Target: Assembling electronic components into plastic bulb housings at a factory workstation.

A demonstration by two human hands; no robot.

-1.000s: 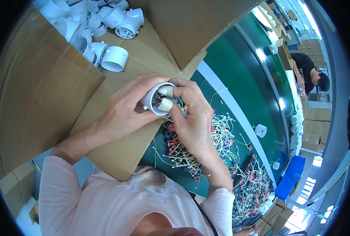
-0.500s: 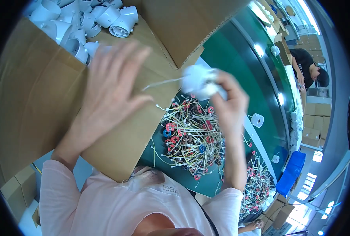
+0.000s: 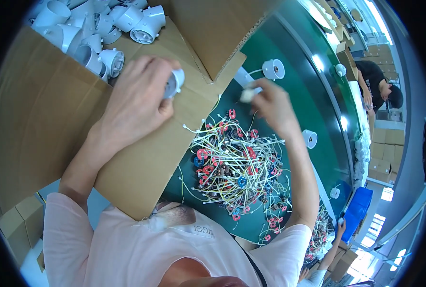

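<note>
Clock positions are being read from the picture centre; L and R are the wearer's own.

Risks, L to R (judged). At approx. 10, the heap of white fittings (image 3: 74, 36) is resting loosely in the carton (image 3: 36, 119); a knock to the carton wall could be spilling pcs. At 11, the white fitting (image 3: 178, 82) is depending on finger pressure; a slack or off-centre grip could be letting it slip. At 4–5, the lead bundle (image 3: 237, 167) is lying tangled on the green table (image 3: 246, 227), w/ the R forearm (image 3: 303, 186) passing close by; ends catching on the arm could be dragging several pcs. along. At 1–2, the white cup (image 3: 270, 71) is sitting on the green belt (image 3: 301, 91) w/ a lead running off its L side; a brush from the fingers could be tipping it or tugging that lead.

Hands, L to R (apart from each other). At 10, the L hand (image 3: 141, 98) is clamping the white fitting btwn thumb and fingers above the cardboard (image 3: 139, 182); its fingers are hiding part of the piece. At 2, the R hand (image 3: 273, 107) is hanging half curled, w/ a pale cover (image 3: 247, 95) showing at the fingertips; blur is obscuring the tips, so whether they are meeting or pinching anything cannot be told. The white cup is lying just beyond, toward 12.
</note>
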